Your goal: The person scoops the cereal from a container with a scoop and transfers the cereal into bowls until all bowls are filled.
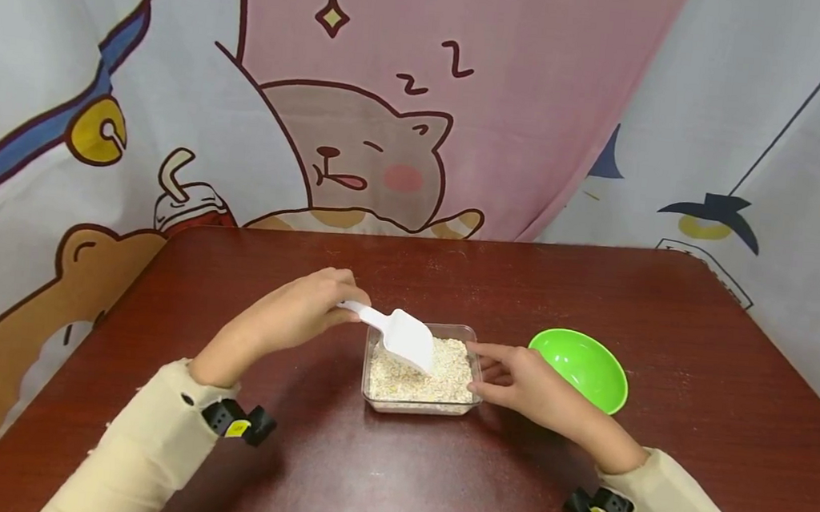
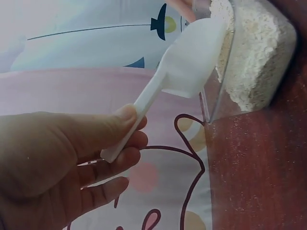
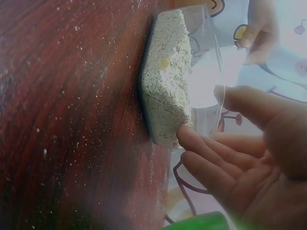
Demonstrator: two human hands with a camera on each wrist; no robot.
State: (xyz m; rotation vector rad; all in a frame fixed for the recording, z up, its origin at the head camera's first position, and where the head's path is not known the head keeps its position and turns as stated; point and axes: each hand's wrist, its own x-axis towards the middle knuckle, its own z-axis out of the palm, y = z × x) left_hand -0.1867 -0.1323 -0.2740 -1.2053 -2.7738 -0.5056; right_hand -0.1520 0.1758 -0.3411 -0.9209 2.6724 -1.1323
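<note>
While the left hand (image 1: 308,308) pinches the white scoop (image 1: 407,336) by its handle, thumb against curled fingers, the right hand (image 1: 533,382) braces the clear tub (image 1: 420,407). Right's fingers are spread and nearly straight, tips and thumb against the tub's near side; looks like a steadying touch, no real grip.

Tub sits on the counter (image 1: 378,478) between the hands, left of right's fingertips. Pale flakes (image 1: 455,372) fill much of it. Scoop head reaches from the left hand over the tub, lip tilted down at the flakes. Can't tell if the lip is in them or if the scoop carries any.

Green bowl (image 1: 582,366) is just beyond the right hand, on the counter; can't confirm a gap to the wrist.

Judgement: scooping step, likely at entry. Next move calls for driving the lip under the flakes, then levelling the head before lifting, right hand bracing against the push.
</note>
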